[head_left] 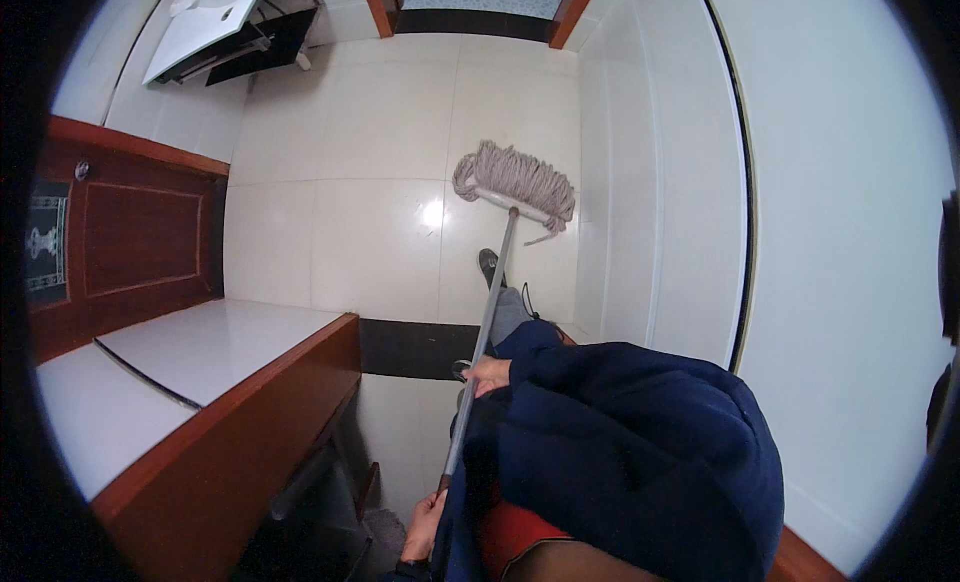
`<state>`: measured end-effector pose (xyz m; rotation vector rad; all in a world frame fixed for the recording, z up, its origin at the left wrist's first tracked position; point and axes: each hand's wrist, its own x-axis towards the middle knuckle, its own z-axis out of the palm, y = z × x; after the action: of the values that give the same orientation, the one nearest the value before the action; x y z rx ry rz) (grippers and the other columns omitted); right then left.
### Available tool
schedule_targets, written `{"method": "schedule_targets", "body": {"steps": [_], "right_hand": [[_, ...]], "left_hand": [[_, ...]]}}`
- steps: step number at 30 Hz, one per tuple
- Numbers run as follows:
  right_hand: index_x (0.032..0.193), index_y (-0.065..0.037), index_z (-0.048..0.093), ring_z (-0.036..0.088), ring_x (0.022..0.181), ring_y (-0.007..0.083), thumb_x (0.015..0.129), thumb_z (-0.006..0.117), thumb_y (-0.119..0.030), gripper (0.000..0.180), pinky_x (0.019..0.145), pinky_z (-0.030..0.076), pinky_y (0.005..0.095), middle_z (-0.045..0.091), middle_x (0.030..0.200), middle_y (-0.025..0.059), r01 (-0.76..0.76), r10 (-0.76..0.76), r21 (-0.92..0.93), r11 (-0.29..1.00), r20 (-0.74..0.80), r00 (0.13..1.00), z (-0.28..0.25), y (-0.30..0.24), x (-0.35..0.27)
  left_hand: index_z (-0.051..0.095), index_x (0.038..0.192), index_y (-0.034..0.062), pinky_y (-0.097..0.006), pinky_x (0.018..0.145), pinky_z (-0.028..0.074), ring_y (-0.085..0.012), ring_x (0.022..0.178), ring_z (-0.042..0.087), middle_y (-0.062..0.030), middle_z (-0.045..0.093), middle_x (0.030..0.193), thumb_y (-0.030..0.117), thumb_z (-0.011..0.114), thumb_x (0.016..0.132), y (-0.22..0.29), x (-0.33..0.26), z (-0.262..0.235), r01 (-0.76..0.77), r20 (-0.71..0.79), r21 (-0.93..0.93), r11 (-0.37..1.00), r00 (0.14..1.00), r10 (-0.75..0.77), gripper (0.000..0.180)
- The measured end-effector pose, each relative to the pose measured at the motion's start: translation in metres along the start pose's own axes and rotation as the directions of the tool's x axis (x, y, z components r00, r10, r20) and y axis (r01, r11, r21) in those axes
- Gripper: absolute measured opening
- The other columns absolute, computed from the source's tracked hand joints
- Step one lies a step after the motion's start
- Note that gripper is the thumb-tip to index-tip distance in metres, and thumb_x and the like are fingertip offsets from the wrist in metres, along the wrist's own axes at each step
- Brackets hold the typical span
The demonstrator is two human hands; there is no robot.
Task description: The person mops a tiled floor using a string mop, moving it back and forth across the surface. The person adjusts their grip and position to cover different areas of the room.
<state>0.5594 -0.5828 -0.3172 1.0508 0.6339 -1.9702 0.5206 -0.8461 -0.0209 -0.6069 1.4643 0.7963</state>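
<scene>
A string mop (527, 182) with a wide head of grey-beige strands rests on the tiled floor, near the right wall. Its long metal handle (490, 307) slants back toward my body. Partway along that handle, my right hand (487, 375) is closed round it, the arm in a dark blue sleeve. Lower down, by the handle's brownish grip end, my left hand (424, 527) is wrapped round it too. My dark shoe (489, 267) stands on the pale tiles just behind the mop head.
A reddish-brown wooden door (140, 232) is at the left. Below it, a wood-trimmed white ledge (230, 347) juts out beside me. A white washbasin (215, 12) hangs at the far left. The far doorway has a dark sill (470, 23). A white panelled wall (665, 182) runs along the right.
</scene>
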Motion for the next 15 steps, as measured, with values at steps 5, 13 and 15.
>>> {"method": "schedule_targets", "body": {"steps": [5,13,15], "right_hand": [[0.100,0.000,0.042,0.058,0.064,0.0277,0.084,0.053,-0.019,0.027,0.047,0.049,0.0408,0.055,0.081,0.0148,0.316,-0.293,0.154,0.936,-0.155,0.944,-0.082,-0.083,-0.008],[0.104,0.005,0.036,0.062,0.071,0.0287,0.090,0.042,-0.021,0.031,0.063,0.053,0.0418,0.055,0.090,0.0163,0.524,-0.501,-0.085,0.848,-0.451,0.738,-0.162,-0.258,-0.061],[0.111,0.006,0.031,0.062,0.070,0.0288,0.091,0.039,-0.024,0.036,0.062,0.054,0.0406,0.055,0.091,0.0159,0.477,-0.413,-0.005,0.879,-0.509,0.755,-0.162,-0.280,-0.072]], "left_hand": [[0.053,0.078,0.0074,-0.021,0.035,0.026,-0.0053,0.040,0.036,0.0037,0.045,0.054,0.042,0.052,0.085,0.109,0.056,0.068,-0.096,0.077,0.167,0.981,0.993,0.084,0.035],[0.044,0.075,0.0100,-0.021,0.030,0.020,-0.0060,0.033,0.027,0.0029,0.037,0.051,0.041,0.048,0.087,0.282,0.112,0.166,-0.100,0.246,0.001,0.995,0.965,0.097,0.033],[0.044,0.077,0.0095,-0.021,0.031,0.020,-0.0057,0.035,0.028,0.0029,0.037,0.053,0.040,0.048,0.087,0.298,0.112,0.178,-0.089,0.279,-0.062,0.994,0.955,0.103,0.032]]}}
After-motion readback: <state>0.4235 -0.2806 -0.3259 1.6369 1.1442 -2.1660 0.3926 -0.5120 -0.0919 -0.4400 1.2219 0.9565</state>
